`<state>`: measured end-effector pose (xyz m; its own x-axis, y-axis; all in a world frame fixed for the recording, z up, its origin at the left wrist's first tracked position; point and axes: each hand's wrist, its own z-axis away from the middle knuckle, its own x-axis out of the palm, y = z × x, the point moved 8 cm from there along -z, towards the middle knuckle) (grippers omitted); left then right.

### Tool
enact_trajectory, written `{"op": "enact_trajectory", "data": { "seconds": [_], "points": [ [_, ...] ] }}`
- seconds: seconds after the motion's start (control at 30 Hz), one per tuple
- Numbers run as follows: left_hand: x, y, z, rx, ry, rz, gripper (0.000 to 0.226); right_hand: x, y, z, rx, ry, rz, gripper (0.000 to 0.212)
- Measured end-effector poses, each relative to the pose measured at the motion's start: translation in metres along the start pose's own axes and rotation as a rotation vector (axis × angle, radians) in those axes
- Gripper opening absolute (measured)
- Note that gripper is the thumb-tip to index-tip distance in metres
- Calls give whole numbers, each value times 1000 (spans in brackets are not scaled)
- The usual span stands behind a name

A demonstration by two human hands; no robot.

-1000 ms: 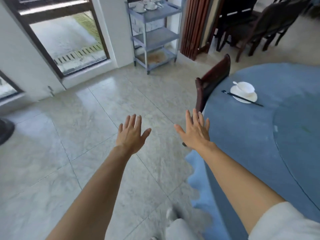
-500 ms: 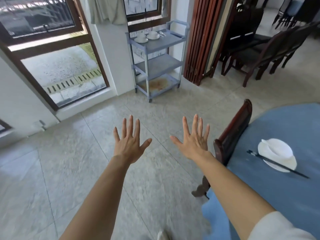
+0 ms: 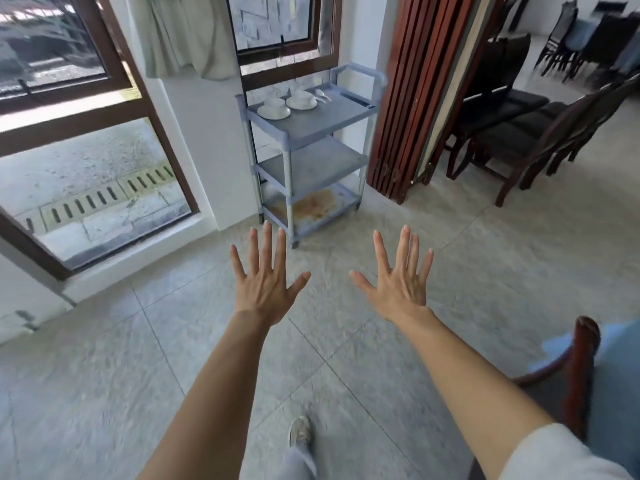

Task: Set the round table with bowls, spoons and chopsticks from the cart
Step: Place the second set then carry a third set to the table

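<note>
Cart (image 3: 311, 133) nearer, worktop (image 3: 620, 375) slid to right edge — walking over | left grip (image 3: 265, 289), right grip (image 3: 398, 289) splayed, empty | bowls (image 3: 287, 103), spoons (image 3: 322, 95), chopsticks (image 3: 356, 100) on cart's top shelf | risk: hasty grab on arrival — bowls could tip, chopsticks roll off.

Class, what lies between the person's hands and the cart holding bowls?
Head view: only bare tiled floor between the left hand, right hand and the cart.

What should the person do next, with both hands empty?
Probably walk up to the cart and reach for the bowls on top: the left hand and right hand are open and hold nothing, and the cart stands ahead, beyond reach.
</note>
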<state>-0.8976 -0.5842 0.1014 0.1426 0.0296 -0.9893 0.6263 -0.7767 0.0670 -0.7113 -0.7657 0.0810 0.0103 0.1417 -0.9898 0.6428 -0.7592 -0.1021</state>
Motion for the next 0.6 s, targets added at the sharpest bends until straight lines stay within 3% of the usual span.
{"op": "enact_trajectory", "data": {
  "seconds": [0.23,0.6],
  "points": [
    [6,-21,-190,16,28,17,92,-1,-27,-180,58,19,-61,93],
    [49,-7,-512,-16,79,40,93,28,-24,-508,-12,105,-57,91]
  ]
}}
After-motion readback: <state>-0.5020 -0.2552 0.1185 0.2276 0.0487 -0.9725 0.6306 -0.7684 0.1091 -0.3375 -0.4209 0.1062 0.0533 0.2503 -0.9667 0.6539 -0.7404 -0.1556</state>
